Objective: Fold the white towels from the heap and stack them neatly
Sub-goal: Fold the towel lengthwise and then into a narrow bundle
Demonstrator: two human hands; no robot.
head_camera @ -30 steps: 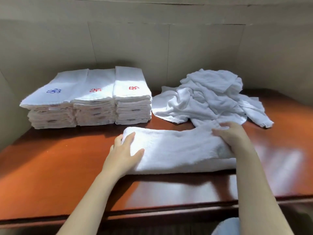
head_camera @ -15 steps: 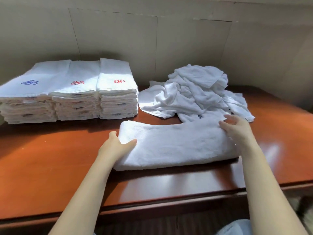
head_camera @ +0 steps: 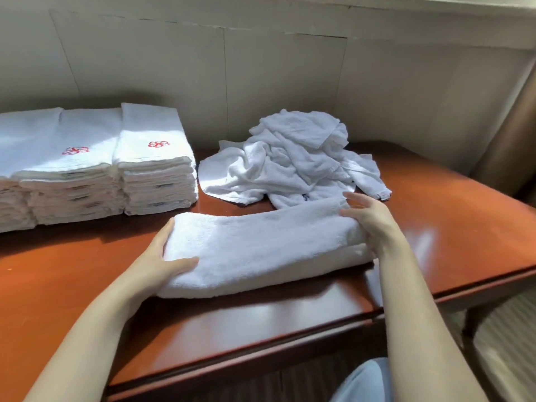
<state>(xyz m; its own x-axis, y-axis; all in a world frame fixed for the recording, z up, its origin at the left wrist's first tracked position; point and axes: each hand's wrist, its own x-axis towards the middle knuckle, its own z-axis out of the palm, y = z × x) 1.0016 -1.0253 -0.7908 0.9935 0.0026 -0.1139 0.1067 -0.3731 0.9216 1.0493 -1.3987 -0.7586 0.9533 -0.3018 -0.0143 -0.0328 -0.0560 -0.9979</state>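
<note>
The folded towel lies as a long, thick strip parallel to the front edge of the tabletop, about midway along it. The left hand cups its left end, thumb laid across the top and fingers round the end. The right hand rests on the right end with its fingers stretched out flat on the cloth, gripping nothing.

The lengthwise folds look done, so the step in hand seems to be the crosswise fold. The next move likely calls for bringing one end over the other with the edges matched, then pressing it flat before it goes on a pile.

Just behind the strip, toward the back edge and touching its right end, sits the heap of crumpled white towels, so plenty remains. The finished stacks stand side by side at the back left.

No words can be read. Two top towels carry a red emblem, a knot-like figure; small dark tags between the layers are too small to read.
</note>
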